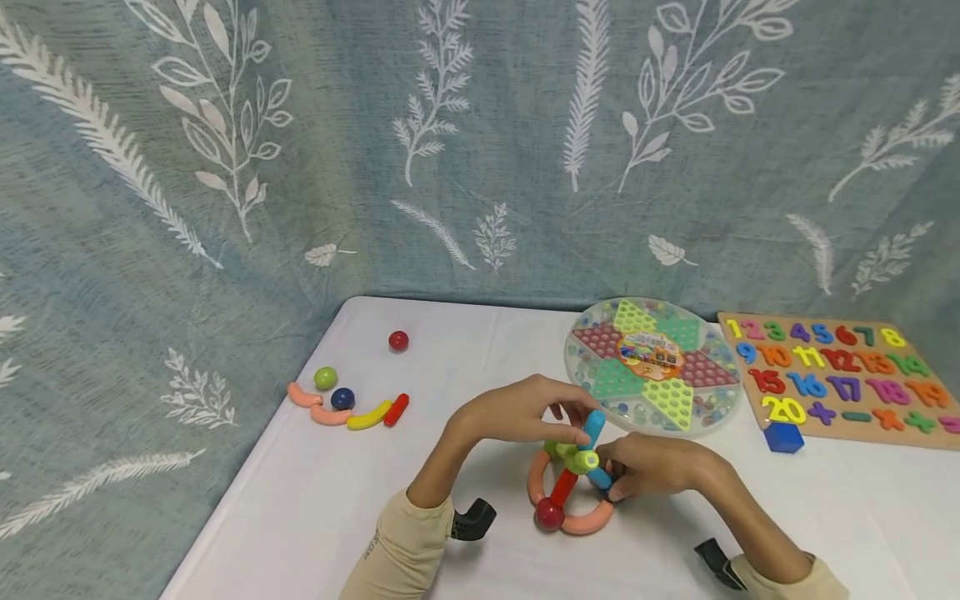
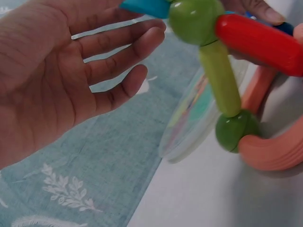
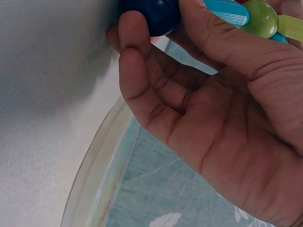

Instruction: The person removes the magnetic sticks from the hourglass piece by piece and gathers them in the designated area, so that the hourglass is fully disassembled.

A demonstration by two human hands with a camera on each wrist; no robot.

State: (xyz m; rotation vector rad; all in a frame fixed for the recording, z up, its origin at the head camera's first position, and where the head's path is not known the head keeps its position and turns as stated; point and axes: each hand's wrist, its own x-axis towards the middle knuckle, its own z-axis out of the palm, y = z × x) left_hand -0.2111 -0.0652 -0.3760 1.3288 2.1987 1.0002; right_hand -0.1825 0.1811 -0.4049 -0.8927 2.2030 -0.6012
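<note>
A structure of magnetic balls and rods stands on the white table. Its base has coral curved rods (image 1: 588,521) in a ring, with a red ball (image 1: 550,514) at the near corner and a green ball (image 2: 236,131) at another. A red rod (image 1: 563,488) and a yellow-green rod (image 2: 221,78) slope up to a green ball (image 2: 195,20) at the top. My left hand (image 1: 525,410) pinches the upright light blue rod (image 1: 593,427) there, its other fingers spread loosely. My right hand (image 1: 660,465) grips a dark blue ball (image 3: 154,16) at the base, below another light blue rod (image 1: 600,478).
Loose at the left lie a red ball (image 1: 398,341), a green ball (image 1: 326,378), a dark blue ball (image 1: 342,398) and several rods, including a yellow curved rod (image 1: 369,416). Behind my hands is a round checkers board (image 1: 701,333); rightward, a number board (image 1: 817,427) and blue cube (image 1: 783,437).
</note>
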